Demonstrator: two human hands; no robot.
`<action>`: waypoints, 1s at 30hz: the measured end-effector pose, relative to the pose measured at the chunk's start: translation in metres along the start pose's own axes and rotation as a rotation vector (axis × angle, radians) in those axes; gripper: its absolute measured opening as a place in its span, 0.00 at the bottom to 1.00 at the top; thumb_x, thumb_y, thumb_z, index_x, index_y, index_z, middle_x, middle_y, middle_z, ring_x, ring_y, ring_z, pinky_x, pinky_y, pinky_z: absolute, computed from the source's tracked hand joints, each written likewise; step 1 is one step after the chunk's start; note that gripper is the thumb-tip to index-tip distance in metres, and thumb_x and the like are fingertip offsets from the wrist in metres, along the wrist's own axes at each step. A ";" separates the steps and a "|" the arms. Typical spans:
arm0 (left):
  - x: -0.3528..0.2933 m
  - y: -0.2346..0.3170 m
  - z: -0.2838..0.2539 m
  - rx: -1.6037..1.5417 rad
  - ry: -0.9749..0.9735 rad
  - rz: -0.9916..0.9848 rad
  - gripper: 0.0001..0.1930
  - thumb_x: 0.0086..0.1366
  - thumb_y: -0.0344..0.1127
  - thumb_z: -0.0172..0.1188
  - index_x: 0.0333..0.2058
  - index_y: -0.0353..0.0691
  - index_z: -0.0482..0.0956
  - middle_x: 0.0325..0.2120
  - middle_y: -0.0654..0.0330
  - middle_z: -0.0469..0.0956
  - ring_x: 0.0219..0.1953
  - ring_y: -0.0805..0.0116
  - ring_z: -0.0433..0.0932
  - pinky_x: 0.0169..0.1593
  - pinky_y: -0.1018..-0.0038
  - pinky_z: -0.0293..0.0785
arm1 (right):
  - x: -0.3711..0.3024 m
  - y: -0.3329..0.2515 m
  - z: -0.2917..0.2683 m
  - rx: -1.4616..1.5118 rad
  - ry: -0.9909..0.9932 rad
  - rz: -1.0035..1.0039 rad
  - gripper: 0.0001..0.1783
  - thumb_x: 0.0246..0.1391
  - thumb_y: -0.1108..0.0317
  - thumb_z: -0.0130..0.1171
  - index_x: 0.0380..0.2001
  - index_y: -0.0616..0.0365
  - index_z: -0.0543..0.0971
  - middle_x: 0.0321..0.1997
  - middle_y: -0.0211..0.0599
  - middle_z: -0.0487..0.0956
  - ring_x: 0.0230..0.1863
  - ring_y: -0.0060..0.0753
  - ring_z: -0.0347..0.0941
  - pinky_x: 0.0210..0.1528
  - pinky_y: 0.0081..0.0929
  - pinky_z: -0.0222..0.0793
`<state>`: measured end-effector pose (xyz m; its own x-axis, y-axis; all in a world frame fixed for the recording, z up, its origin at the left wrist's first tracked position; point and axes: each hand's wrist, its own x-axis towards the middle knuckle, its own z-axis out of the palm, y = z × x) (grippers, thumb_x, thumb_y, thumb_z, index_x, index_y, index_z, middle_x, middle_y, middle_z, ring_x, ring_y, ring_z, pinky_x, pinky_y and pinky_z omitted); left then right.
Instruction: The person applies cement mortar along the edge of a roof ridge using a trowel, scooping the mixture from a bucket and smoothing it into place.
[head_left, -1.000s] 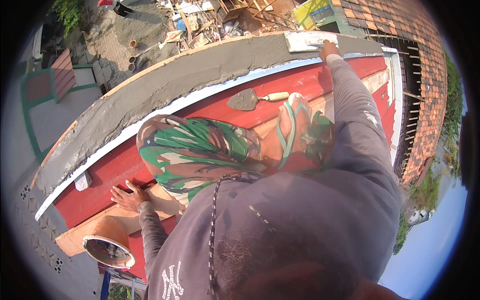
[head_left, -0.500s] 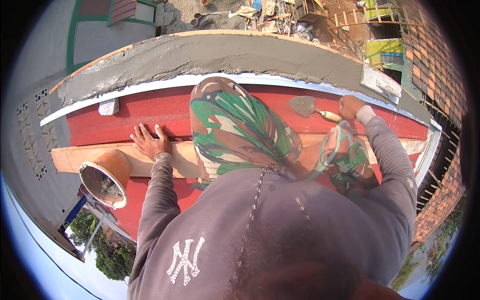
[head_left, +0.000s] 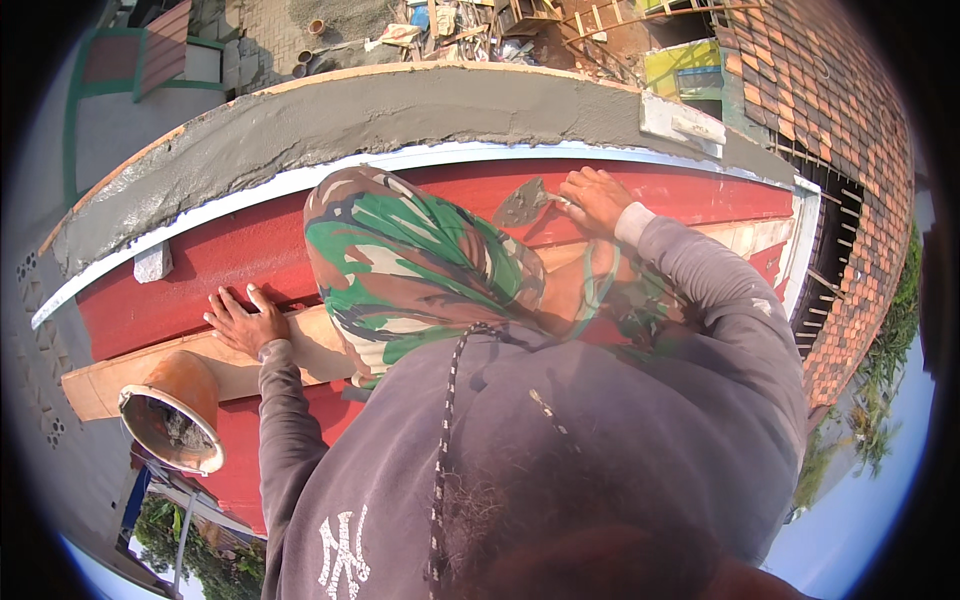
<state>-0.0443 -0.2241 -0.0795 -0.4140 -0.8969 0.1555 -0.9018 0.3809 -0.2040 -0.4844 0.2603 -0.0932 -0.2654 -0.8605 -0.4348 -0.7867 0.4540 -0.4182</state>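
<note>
My right hand (head_left: 597, 203) is closed round the handle of a pointed trowel (head_left: 521, 203), whose mortar-smeared blade sticks out to the left over the red metal roofing (head_left: 225, 243). My left hand (head_left: 250, 322) rests with fingers spread across the edge of a wooden plank (head_left: 95, 388) and the roofing. Beside it, an orange bucket (head_left: 190, 383) with grey mortar in it stands tilted on the plank. Beyond my knee, wet grey mortar (head_left: 400, 110) covers the top of a curved wall, with a white metal strip (head_left: 450, 155) along its near side.
A pale float or block (head_left: 682, 122) sits on the mortar at the right. A small chunk of concrete (head_left: 153, 263) lies on the roofing at the left. Beyond the wall the ground drops away to scrap wood (head_left: 460, 30). A tiled roof (head_left: 800, 90) rises at the right.
My right hand has moved left onto the trowel's handle, and the blade has turned. My left hand still rests by the plank. The whole view has shifted.
</note>
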 end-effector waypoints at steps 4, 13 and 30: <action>0.001 0.003 -0.002 -0.008 0.012 0.003 0.34 0.74 0.61 0.55 0.72 0.50 0.71 0.76 0.59 0.63 0.80 0.45 0.52 0.78 0.42 0.46 | -0.015 0.012 0.004 0.294 0.114 0.257 0.14 0.67 0.58 0.58 0.45 0.56 0.74 0.49 0.49 0.80 0.50 0.64 0.78 0.50 0.55 0.72; 0.003 0.000 0.001 0.015 0.012 0.028 0.34 0.75 0.62 0.54 0.72 0.51 0.71 0.76 0.59 0.63 0.79 0.43 0.53 0.78 0.43 0.47 | -0.032 0.068 0.052 0.403 0.436 1.022 0.26 0.70 0.45 0.54 0.51 0.60 0.74 0.47 0.65 0.84 0.51 0.70 0.81 0.54 0.58 0.74; 0.000 -0.007 0.009 0.007 0.052 0.058 0.33 0.76 0.63 0.52 0.71 0.51 0.72 0.76 0.58 0.63 0.79 0.44 0.54 0.79 0.43 0.47 | -0.007 0.045 0.059 1.188 0.462 1.383 0.16 0.68 0.57 0.56 0.47 0.59 0.76 0.35 0.39 0.78 0.27 0.29 0.75 0.25 0.34 0.71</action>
<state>-0.0366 -0.2289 -0.0869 -0.4712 -0.8606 0.1932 -0.8755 0.4298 -0.2207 -0.4848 0.3006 -0.1557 -0.5600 0.3101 -0.7683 0.7768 0.5190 -0.3567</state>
